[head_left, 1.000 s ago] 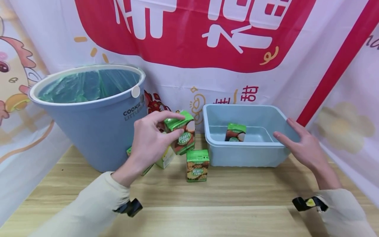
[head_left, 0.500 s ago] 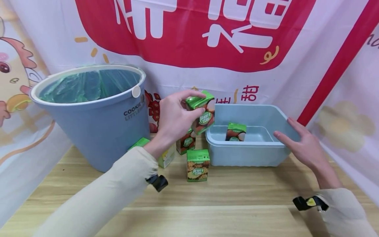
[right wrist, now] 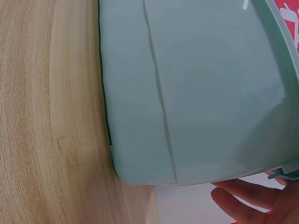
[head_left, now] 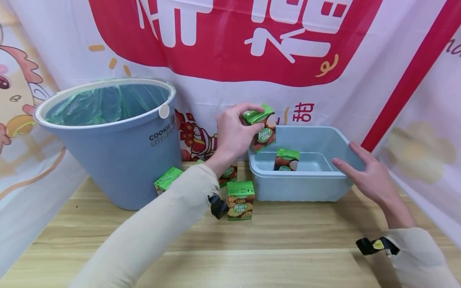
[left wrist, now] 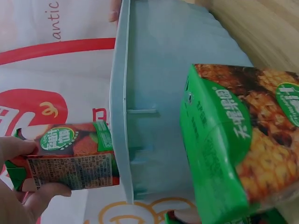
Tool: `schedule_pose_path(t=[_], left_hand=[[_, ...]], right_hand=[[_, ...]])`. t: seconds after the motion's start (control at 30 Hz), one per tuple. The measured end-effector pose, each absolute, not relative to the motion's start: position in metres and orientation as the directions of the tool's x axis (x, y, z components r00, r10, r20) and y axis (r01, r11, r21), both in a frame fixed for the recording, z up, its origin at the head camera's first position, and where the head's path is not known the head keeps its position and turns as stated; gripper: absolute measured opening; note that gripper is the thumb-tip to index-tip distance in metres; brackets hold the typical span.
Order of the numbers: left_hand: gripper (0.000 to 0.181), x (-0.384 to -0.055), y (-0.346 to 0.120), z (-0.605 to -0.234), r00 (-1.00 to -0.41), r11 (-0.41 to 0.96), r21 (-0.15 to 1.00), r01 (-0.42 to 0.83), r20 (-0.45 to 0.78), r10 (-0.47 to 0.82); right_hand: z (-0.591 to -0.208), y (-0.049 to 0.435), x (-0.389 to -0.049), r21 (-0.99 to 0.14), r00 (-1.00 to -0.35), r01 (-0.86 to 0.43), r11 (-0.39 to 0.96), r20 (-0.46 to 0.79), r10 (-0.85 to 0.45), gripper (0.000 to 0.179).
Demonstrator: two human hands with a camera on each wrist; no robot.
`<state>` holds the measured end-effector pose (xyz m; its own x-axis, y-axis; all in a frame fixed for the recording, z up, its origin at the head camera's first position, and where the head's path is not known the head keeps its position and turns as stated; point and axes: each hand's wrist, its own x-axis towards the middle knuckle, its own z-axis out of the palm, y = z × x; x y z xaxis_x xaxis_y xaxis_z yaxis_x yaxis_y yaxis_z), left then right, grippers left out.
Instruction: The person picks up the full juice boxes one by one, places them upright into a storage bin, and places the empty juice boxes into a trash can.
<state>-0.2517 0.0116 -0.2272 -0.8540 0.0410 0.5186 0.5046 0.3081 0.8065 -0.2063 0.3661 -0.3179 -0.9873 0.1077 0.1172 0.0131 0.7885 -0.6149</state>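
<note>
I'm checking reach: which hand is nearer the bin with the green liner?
Left. The left hand is right of the bin, holding a carton; the right hand is farther right, at the tub.

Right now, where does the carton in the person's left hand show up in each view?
Head: the held carton is just right of centre, in the left hand, overlapping the left end of the blue tub.
Left wrist: the held carton is at lower left, by the tub's rim.
Right wrist: not in this picture.
Shared landmark: the blue tub, visible in all three.
</note>
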Motion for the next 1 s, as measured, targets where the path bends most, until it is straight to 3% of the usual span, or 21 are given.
schedule_pose_path(t=[0.27, 0.6, 1.0], left_hand=[[0.027, -0.261, 0.025, -0.232, -0.883, 0.278, 0.839, 0.468, 0.458, 0.104], [0.025, -0.268, 0.040, -0.246, -0.929, 0.342, 0.868, 0.360, 0.303, 0.211], [0.023, -0.269, 0.043, -0.246, -0.909, 0.372, 0.843, 0.388, 0.283, 0.306]], right_hand=[[-0.318, 0.366, -0.206, -0.616, -0.987, 0.009, 0.788, 0.122, 0.107, 0.097], [-0.319, 0.367, -0.207, -0.618, -0.987, 0.009, 0.786, 0.121, 0.106, 0.097], [-0.319, 0.368, -0.209, -0.632, -0.987, -0.012, 0.775, 0.132, 0.093, 0.095]])
